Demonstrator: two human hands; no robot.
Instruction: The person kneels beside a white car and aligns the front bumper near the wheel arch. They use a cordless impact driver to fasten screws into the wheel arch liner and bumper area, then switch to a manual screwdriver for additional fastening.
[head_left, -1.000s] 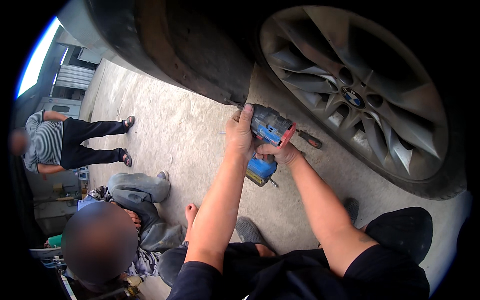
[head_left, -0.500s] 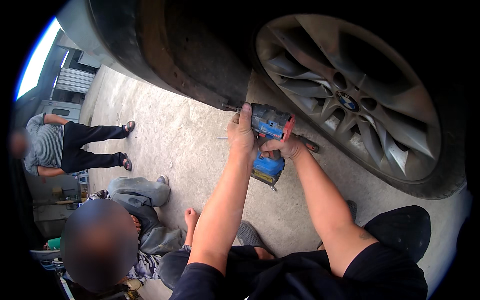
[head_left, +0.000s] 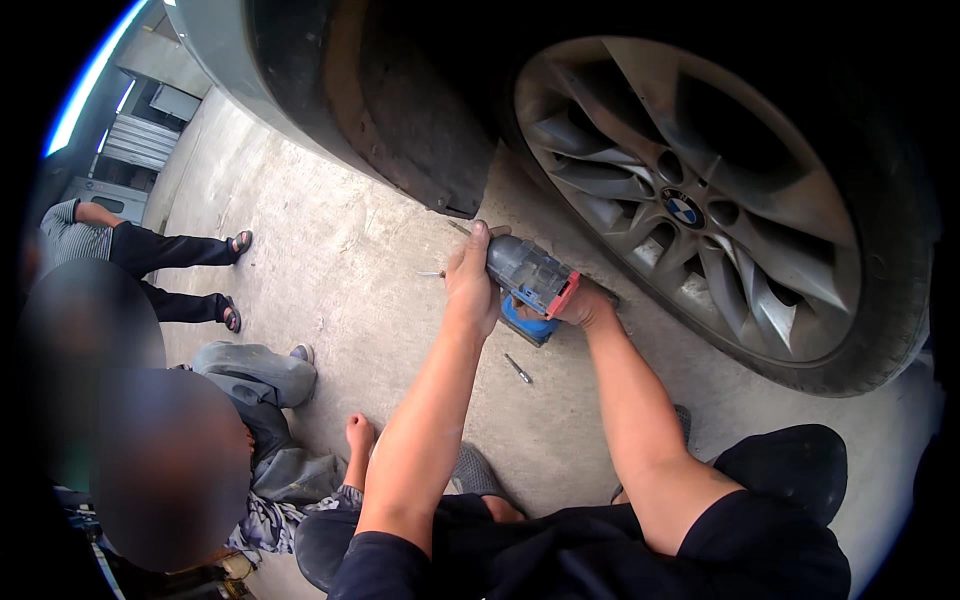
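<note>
Both of my hands hold a cordless power driver (head_left: pixel 528 272) with a black and blue body, a red rear edge and a blue battery (head_left: pixel 528 322). My left hand (head_left: pixel 470 280) is closed around its front, thumb along the side. My right hand (head_left: pixel 588 303) is wrapped round the grip, its fingers partly hidden by the body. A thin bit (head_left: pixel 460 228) sticks out of the front, just below the lower edge of a dark car bumper (head_left: pixel 420 165); they look slightly apart. On the concrete below lies a small metal bit (head_left: pixel 518 368).
A car wheel (head_left: pixel 640 215) with silver spokes stands to the right. A thin metal rod (head_left: pixel 430 273) shows left of my left hand. One person crouches at the lower left, a bare hand (head_left: pixel 360 433) near my left arm; another person in dark trousers (head_left: pixel 180 245) stands farther back.
The driver has dropped slightly and tilted, its front moving away from the bumper's edge. The small metal bit on the floor, largely hidden by the battery before, now shows fully.
</note>
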